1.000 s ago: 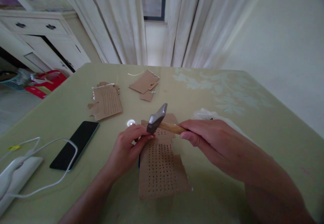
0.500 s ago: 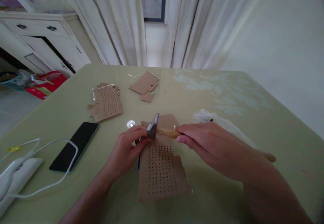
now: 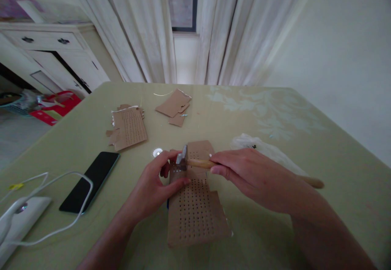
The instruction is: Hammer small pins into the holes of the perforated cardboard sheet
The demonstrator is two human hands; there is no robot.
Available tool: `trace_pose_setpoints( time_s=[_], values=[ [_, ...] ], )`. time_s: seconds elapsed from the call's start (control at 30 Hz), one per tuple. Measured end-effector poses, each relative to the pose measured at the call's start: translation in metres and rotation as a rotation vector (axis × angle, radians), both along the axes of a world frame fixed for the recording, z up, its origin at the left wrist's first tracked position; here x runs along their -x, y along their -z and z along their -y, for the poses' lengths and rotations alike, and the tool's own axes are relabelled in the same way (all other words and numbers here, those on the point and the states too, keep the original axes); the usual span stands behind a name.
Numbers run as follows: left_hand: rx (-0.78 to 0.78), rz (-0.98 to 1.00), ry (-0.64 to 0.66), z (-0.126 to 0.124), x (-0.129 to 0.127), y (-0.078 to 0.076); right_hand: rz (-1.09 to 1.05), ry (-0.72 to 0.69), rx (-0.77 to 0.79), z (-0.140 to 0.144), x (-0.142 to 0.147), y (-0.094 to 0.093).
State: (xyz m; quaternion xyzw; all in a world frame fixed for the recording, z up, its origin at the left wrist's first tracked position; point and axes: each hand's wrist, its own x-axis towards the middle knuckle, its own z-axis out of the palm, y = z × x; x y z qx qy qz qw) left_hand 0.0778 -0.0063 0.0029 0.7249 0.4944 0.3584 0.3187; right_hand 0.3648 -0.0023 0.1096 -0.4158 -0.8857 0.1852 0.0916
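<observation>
Two hands low over cardboard (image 3: 195, 209): right hand (image 3: 244, 172) gripping hammer (image 3: 191, 162).

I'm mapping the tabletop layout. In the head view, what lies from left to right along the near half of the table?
White device with cable → black phone lying flat → left hand → brown perforated cardboard sheet → right hand gripping the wooden-handled hammer.

- The tabletop (image 3: 262, 111) is pale green, with a faint leafy pattern at its far right.
- A perforated cardboard sheet (image 3: 194, 209) lies flat near the front edge.
- A 2nd perforated cardboard piece (image 3: 130, 126) lies further back on the left.
- Plain cardboard scraps (image 3: 174, 105) lie near the far edge.
- A dark phone (image 3: 90, 181) lies face up at the left, a white cable (image 3: 61, 180) beside it.
- A crumpled white plastic bag (image 3: 265, 150) lies at the right.
</observation>
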Motion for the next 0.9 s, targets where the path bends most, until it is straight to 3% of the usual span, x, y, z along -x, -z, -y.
trace_pose_setpoints(
  time_s=[0.13,0.3,0.47,0.67,0.8,0.9],
  values=[
    [0.025,0.001,-0.004,0.001,0.001,0.001,-0.123,0.011,0.019,-0.001,0.001,-0.002],
    [0.063,0.037,0.028,0.001,0.001,0.002,0.046,-0.012,0.050,-0.001,0.005,0.005],
    [0.032,0.037,0.017,-0.001,0.000,0.002,-0.053,0.013,0.024,-0.004,0.005,0.004],
    [-0.012,0.039,0.008,-0.001,-0.001,-0.006,0.050,-0.021,0.063,-0.006,0.005,0.005],
    [-0.109,-0.024,-0.170,0.005,0.029,-0.018,-0.018,0.033,0.037,-0.005,-0.002,-0.003],
    [-0.019,-0.243,-0.236,0.017,0.066,-0.015,-0.027,0.055,0.041,-0.006,-0.007,-0.005]
  ],
)
